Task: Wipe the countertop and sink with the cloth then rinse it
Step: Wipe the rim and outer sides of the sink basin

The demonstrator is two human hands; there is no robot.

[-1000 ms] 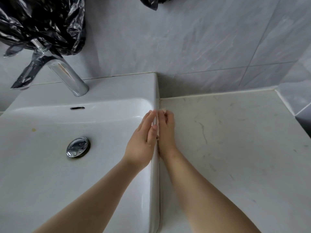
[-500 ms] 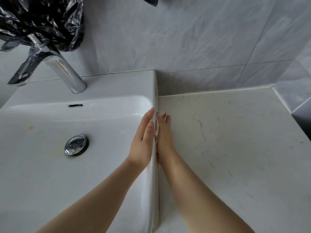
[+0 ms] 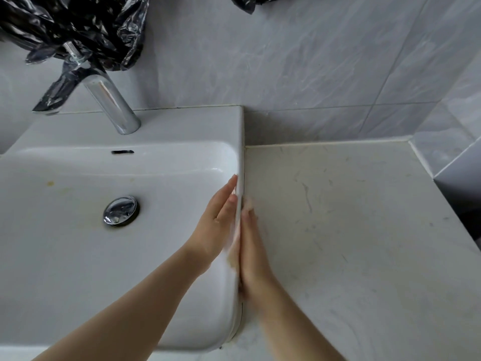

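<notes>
Head view, grey tiles (image 3: 299, 61), countertop (image 3: 364, 230), left hand (image 3: 216, 227) and right hand (image 3: 253, 248) flat, sandwiching sink rim (image 3: 240, 162).

left hand (image 3: 216, 226) flat, right hand (image 3: 253, 247) flat

Soft, even light, hardly any shadows. Glare streaks on the faucet (image 3: 112, 100), left hand (image 3: 216, 225) and right hand (image 3: 253, 246) motion-blurred, edges bend fisheye-style.
</notes>
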